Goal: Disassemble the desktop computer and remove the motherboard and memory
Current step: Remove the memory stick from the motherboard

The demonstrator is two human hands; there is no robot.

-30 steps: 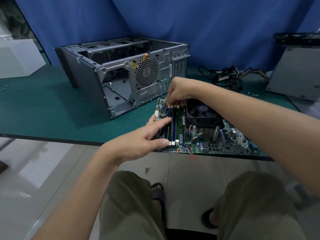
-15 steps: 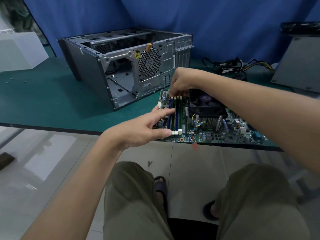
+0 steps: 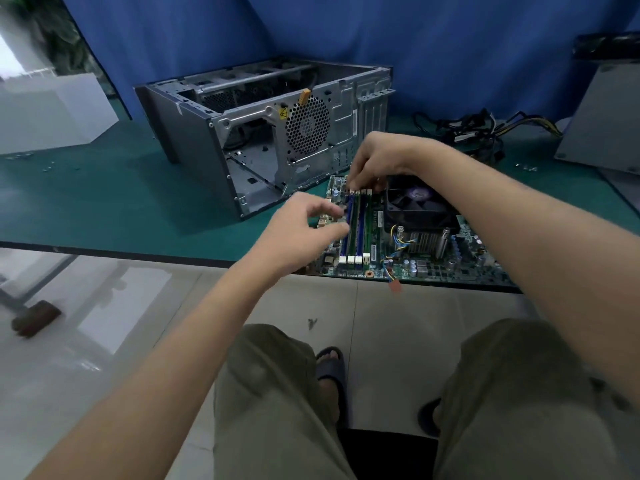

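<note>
I am seeing the motherboard (image 3: 433,268) lying flat at the near edge of the green table (image 3: 104,202). Its memory sticks (image 3: 368,226) are standing beside the black cooler fan (image 3: 415,206). My right hand (image 3: 377,161) is bending over their far ends, but I cannot tell if it is gripping. My left hand (image 3: 304,230) is hovering beside them, fingers half curled, apart, empty. The open case (image 3: 263,133) is standing just behind.
</note>
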